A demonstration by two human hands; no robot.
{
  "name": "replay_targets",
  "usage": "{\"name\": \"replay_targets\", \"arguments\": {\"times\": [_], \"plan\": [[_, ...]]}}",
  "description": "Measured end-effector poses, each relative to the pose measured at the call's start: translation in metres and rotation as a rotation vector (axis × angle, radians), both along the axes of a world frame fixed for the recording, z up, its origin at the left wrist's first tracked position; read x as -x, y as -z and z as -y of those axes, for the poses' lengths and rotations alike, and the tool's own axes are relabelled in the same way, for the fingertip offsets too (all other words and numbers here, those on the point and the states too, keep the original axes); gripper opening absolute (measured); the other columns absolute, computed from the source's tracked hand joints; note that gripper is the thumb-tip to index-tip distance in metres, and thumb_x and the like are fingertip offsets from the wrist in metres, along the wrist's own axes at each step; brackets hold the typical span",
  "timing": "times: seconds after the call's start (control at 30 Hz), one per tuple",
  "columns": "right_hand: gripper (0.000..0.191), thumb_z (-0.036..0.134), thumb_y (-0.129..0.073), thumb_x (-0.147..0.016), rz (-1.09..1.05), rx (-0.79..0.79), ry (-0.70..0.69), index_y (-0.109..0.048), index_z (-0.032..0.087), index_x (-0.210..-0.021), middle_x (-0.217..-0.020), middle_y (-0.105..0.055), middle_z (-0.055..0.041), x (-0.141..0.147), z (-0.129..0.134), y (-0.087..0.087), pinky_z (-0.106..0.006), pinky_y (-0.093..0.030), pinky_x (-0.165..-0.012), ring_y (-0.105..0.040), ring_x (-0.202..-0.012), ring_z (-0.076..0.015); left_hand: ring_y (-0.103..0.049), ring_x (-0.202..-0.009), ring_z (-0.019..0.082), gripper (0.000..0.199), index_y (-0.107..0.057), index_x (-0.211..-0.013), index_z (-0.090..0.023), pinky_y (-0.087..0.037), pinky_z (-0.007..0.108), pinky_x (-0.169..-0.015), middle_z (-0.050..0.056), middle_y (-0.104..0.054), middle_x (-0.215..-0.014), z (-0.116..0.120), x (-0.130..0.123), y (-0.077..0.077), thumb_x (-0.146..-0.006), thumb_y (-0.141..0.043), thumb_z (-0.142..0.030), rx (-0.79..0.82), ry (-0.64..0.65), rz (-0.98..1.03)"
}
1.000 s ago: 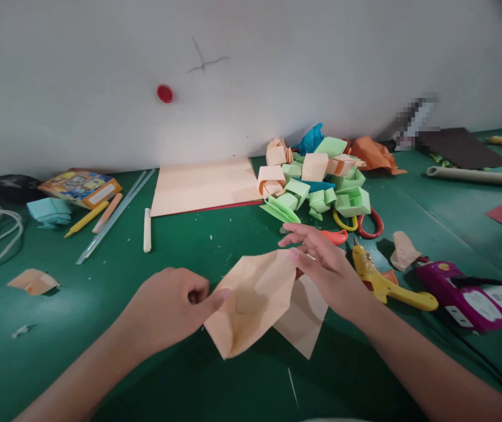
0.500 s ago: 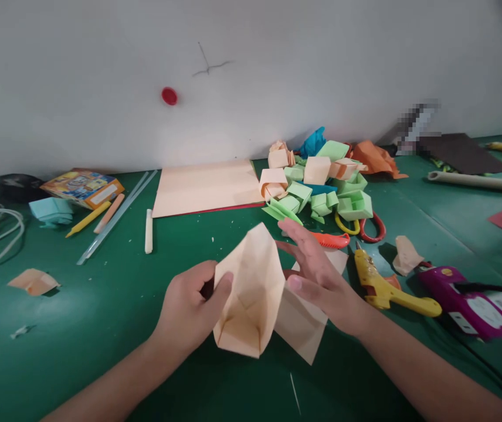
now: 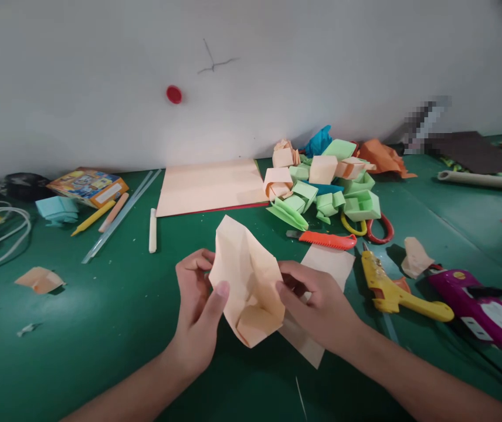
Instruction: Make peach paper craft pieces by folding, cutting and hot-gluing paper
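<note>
Between my hands is a peach folded paper piece [image 3: 246, 281], its hollow side facing me and its lower end bent up like a box corner. My left hand [image 3: 200, 299] pinches its left edge, thumb in front and fingers behind. My right hand [image 3: 316, 299] grips the right edge between thumb and fingers; some fingertips are hidden behind the paper. Under my right hand lies a flat peach paper sheet [image 3: 332, 264] on the green table. An orange utility knife [image 3: 328, 239] rests just beyond that sheet.
A pile of folded green and peach paper pieces [image 3: 321, 181] stands at the back by the wall, with scissors [image 3: 380, 228] beside it. A yellow glue gun [image 3: 392, 290] and a purple box [image 3: 475, 308] lie at right. Peach sheets [image 3: 209, 187] and a glue stick [image 3: 153, 231] lie left of the pile.
My right hand has come from open beside the paper to gripping its right edge. The folded piece has turned and tilted, its top leaning further left. The view has shifted slightly.
</note>
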State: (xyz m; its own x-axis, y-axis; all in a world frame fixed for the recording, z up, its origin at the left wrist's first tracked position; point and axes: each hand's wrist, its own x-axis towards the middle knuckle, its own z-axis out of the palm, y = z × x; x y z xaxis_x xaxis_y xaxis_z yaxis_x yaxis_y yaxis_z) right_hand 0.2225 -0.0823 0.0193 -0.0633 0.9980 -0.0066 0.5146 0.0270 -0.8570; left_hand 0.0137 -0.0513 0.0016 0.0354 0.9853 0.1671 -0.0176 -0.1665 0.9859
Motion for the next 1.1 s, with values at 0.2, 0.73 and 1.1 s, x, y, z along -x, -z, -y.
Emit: {"name": "replay_targets", "arguments": {"times": [0.2,0.73,1.1], "plan": [[0.021,0.024,-0.053,-0.091,0.120,-0.154,0.089,-0.074,0.023,-0.096,-0.079,-0.073,-0.0022,-0.005,-0.005,0.003,-0.026,-0.044,-0.050,-0.063,-0.063,-0.0166,-0.058,-0.089,0.020,0.039,-0.058,-0.110,-0.023,-0.049,0.031,-0.074,0.006,-0.062,-0.107,-0.023,0.002,-0.022,-0.085,-0.069,-0.050,0.337,0.156,0.077],[0.019,0.024,-0.058,-0.097,0.086,-0.320,-0.020,-0.077,0.027,-0.098,-0.096,-0.076,-0.0037,-0.014,-0.007,-0.002,-0.027,-0.053,-0.059,-0.070,-0.079,-0.0168,-0.068,-0.077,0.024,0.037,-0.069,-0.108,-0.025,-0.046,0.030,-0.062,0.003,-0.074,-0.087,-0.046,0.011,-0.056,-0.084,-0.061,-0.053,0.396,0.349,-0.821],[0.033,0.009,-0.047,-0.095,0.085,-0.390,-0.084,-0.073,0.026,-0.106,-0.107,-0.078,-0.0039,-0.015,-0.009,0.004,-0.033,-0.058,-0.083,-0.072,-0.099,-0.0187,-0.058,-0.051,0.017,0.035,-0.067,-0.113,-0.029,-0.038,0.029,-0.051,-0.002,-0.072,-0.082,-0.055,-0.012,-0.067,-0.080,-0.057,-0.029,0.181,0.293,-1.012]]}}
